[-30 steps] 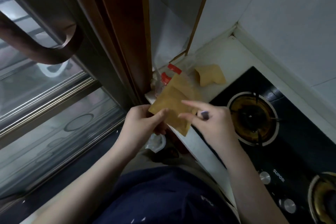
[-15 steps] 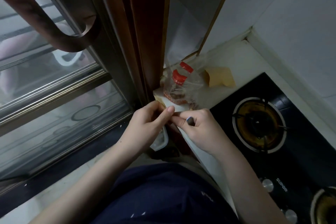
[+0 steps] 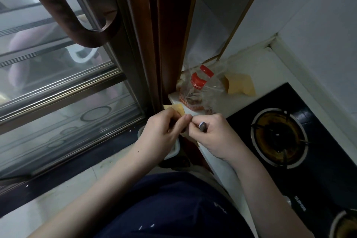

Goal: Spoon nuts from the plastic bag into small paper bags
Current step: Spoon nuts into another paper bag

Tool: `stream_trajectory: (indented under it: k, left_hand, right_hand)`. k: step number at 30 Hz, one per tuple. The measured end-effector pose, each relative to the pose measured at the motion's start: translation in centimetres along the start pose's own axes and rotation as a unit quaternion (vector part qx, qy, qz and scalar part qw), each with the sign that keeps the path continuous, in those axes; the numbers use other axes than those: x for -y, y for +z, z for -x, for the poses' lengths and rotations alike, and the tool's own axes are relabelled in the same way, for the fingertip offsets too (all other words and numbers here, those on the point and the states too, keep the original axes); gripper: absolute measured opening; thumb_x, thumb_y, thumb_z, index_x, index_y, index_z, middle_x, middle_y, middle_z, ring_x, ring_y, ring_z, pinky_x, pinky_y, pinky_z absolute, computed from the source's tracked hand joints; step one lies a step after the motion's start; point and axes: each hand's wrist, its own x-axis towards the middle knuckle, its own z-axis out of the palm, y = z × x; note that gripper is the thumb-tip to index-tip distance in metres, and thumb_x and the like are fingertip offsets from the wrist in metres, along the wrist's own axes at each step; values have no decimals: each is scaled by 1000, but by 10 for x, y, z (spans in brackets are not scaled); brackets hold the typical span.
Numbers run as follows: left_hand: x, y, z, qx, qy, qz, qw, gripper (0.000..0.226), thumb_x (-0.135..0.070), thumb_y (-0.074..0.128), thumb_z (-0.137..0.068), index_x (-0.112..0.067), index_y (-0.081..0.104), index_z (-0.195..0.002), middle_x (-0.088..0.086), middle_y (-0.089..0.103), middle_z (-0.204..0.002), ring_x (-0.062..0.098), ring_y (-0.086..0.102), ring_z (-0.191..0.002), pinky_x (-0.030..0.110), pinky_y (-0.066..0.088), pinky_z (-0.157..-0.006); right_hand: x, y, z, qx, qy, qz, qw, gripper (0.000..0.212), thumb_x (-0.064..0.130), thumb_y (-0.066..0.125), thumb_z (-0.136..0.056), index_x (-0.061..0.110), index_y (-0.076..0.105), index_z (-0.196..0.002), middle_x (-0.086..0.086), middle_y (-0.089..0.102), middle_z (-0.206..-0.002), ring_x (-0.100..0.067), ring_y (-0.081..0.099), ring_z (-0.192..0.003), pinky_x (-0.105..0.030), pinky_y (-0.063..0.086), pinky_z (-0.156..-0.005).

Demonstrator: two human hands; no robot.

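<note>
A clear plastic bag (image 3: 201,91) with red labels and reddish nuts inside stands at the near-left corner of the white counter (image 3: 266,67). My left hand (image 3: 162,133) pinches a small tan paper bag (image 3: 176,108) at the counter's edge; only the bag's upper part shows. My right hand (image 3: 214,133) is curled beside it, fingertips meeting the left thumb at the bag, with a small metal spoon handle (image 3: 202,126) poking out of its grip. A second tan paper bag (image 3: 239,84) lies behind the plastic bag.
A black gas hob (image 3: 301,160) with a round burner (image 3: 279,137) fills the counter to the right. A brown sliding glass door frame (image 3: 170,31) stands right against the counter's left end. White wall runs along the back.
The paper bag, held up and spread in front of the plastic bag a second ago, has come down and is now mostly hidden between my hands, which have closed together.
</note>
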Motion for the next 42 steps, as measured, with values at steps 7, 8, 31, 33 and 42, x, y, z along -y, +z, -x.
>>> stream_trajectory:
  k: [7,8,31,33,42]
  left_hand:
    - [3,9,1,-8,7,-47,999,20,-20,53,-99,-19,50,-80,-6,52,-77,-1,50,-67,6,35,-61]
    - [3,11,1,-12,11,-44,999,24,-19,51,-100,-23,45,-77,-8,49,-75,-3,50,-67,7,35,-60]
    - [25,21,0,-21,-44,-59,997,36,-6,58,-90,-22,38,-65,-7,45,-63,4,39,-53,12,34,-52]
    - [28,21,-2,-23,-55,-68,996,37,-6,60,-88,-21,38,-63,-6,44,-60,6,37,-54,12,34,-51]
    - [37,17,-5,-42,-76,-89,992,26,-20,68,-76,-18,47,-61,-5,52,-61,6,47,-54,18,37,-50]
  right_hand:
    - [-4,6,-4,-38,-34,55,997,45,6,57,-87,14,32,-51,6,26,-48,-8,27,-44,-19,20,-45]
    - [-5,9,-4,-47,-37,66,996,41,8,56,-86,11,34,-51,5,26,-48,-9,27,-45,-21,20,-45]
    - [-19,27,-16,12,62,268,961,45,13,55,-82,21,27,-47,6,32,-48,-9,31,-42,-26,20,-40]
    - [-18,35,-13,1,68,291,954,44,16,52,-86,21,27,-50,5,36,-51,-10,34,-44,-26,20,-41]
    - [-26,30,-11,-87,37,258,961,55,14,63,-83,30,21,-50,12,26,-44,-2,27,-37,-15,18,-39]
